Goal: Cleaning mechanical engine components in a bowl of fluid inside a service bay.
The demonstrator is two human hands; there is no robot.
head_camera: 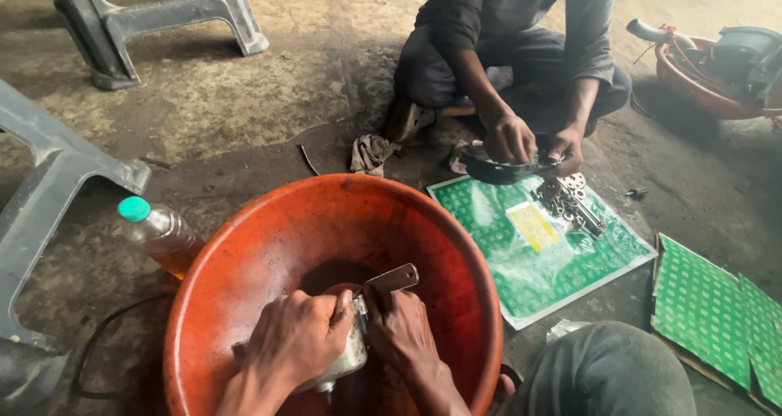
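Both hands, left hand [297, 338] and right hand [399, 326], grip metal part [352, 355]; green sheet [529, 249] beside

The basin [456, 245] is orange plastic, its inner wall matt, scuffed and darkened with grime. The part [354, 347] gripped inside it is bare grey metal with a dull sheen, including its flat tab. The bottle [159, 237] at left is clear glossy plastic with a smooth green cap. The sheet [521, 277] at right is glossy green-printed plastic film. The floor [244, 98] is rough, stained concrete. The rag [371, 153] is limp, dirty cloth.
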